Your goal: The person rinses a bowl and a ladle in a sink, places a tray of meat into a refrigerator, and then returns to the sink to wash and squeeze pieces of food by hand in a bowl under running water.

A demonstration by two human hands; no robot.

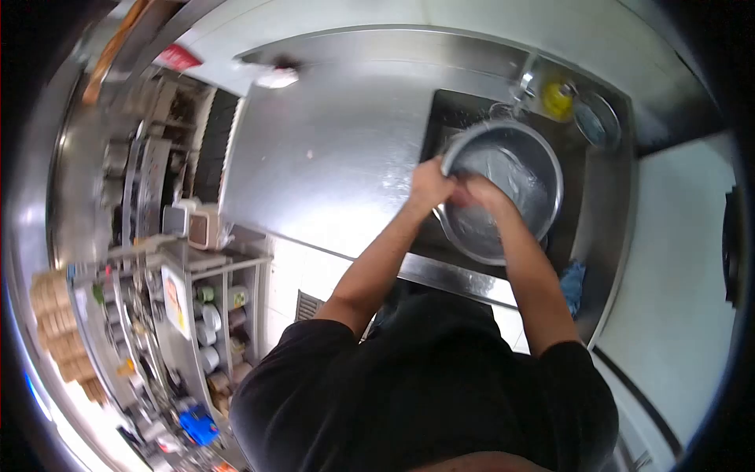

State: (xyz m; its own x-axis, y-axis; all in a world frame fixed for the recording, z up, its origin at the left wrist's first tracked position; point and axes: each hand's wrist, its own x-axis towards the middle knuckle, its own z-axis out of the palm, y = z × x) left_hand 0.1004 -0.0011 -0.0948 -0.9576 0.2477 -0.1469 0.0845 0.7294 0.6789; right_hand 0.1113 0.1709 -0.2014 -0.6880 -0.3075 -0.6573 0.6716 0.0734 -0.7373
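The left hand (429, 185) appears to grip the left rim of the round steel bowl (543, 177). The right hand (476, 191) reaches inside the bowl toward that same side, just beside the left hand; blur hides its fingers, so I cannot tell whether it holds anything. Having no long axis, the bowl lies mostly rightward of both hands, the left nearer its outer edge. Around the bowl is the sink (576, 161). Beyond its far rim stands the faucet (524, 80), with a yellow container (557, 101) farther right. Left of the bowl stretches the steel tabletop (330, 141); near-right lies a blue cloth (572, 287).
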